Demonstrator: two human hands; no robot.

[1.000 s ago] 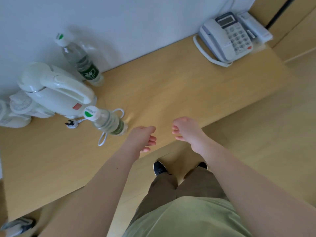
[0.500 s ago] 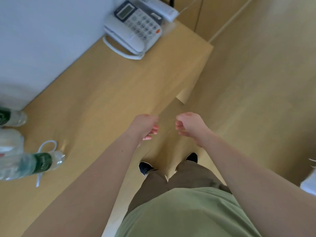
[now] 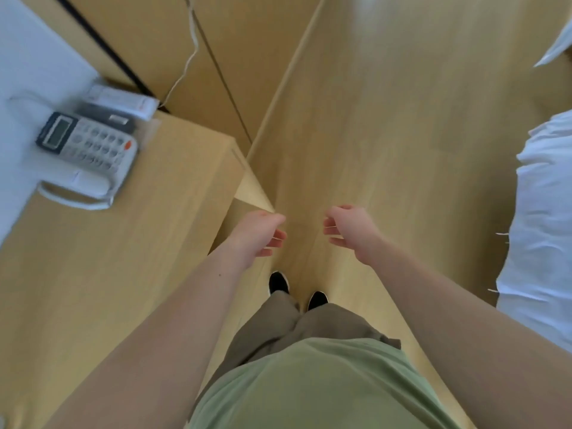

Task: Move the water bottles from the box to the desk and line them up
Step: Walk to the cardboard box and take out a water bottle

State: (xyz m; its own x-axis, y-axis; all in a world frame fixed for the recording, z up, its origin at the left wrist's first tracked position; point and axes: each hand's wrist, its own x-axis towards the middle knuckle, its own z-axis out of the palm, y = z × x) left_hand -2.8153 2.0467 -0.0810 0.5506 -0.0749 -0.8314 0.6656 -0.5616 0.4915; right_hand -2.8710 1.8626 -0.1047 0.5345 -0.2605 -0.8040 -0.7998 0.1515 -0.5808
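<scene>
No water bottle and no box is in view. The wooden desk point(image 3: 130, 258) fills the left side, its right end at the middle of the frame. My left hand point(image 3: 258, 235) hangs just past the desk's right front corner, fingers loosely curled and holding nothing. My right hand point(image 3: 348, 230) hangs over the wooden floor point(image 3: 402, 134) beside it, also loosely curled and holding nothing. The two hands are a short gap apart.
A grey-white desk phone point(image 3: 85, 156) sits at the desk's back right corner against the white wall, with a white device point(image 3: 123, 100) behind it. White bedding point(image 3: 544, 230) lies at the right edge. My feet point(image 3: 297, 289) stand on the floor beside the desk.
The view has swung to the right: the bottles and the kettle have left the frame, and the phone has slid to the left. Both hands now hang over the floor past the desk's end.
</scene>
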